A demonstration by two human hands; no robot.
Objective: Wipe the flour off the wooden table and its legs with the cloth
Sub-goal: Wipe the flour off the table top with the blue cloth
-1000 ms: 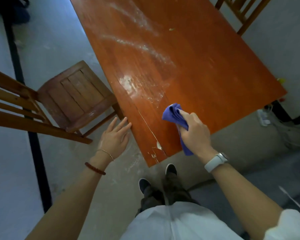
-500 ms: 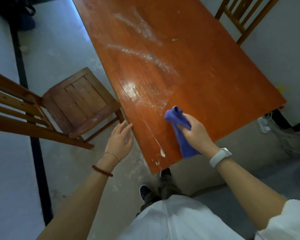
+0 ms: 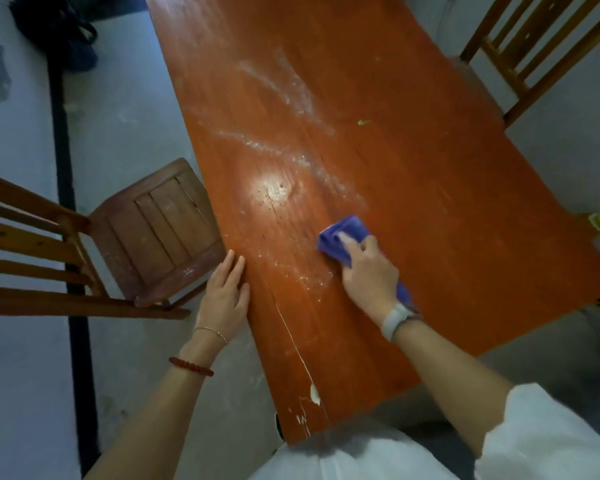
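Observation:
A long orange-brown wooden table (image 3: 430, 188) runs away from me. White flour streaks (image 3: 284, 150) cross its middle, and a thinner dusting lies near my hands. My right hand (image 3: 368, 275) grips a blue cloth (image 3: 343, 233) and presses it onto the tabletop just right of the flour. My left hand (image 3: 226, 296) lies flat with straight fingers on the table's left edge. The table legs are hidden under the top.
A wooden chair (image 3: 160, 226) stands close to the table's left side, its backrest toward me. A second chair (image 3: 534, 53) is at the far right. A small yellowish crumb (image 3: 363, 122) lies on the table. Chipped paint marks the near corner (image 3: 309, 403).
I have stepped closer to the table. My right hand moved the cloth farther onto the tabletop toward the flour. My left hand came to rest on the table's left edge.

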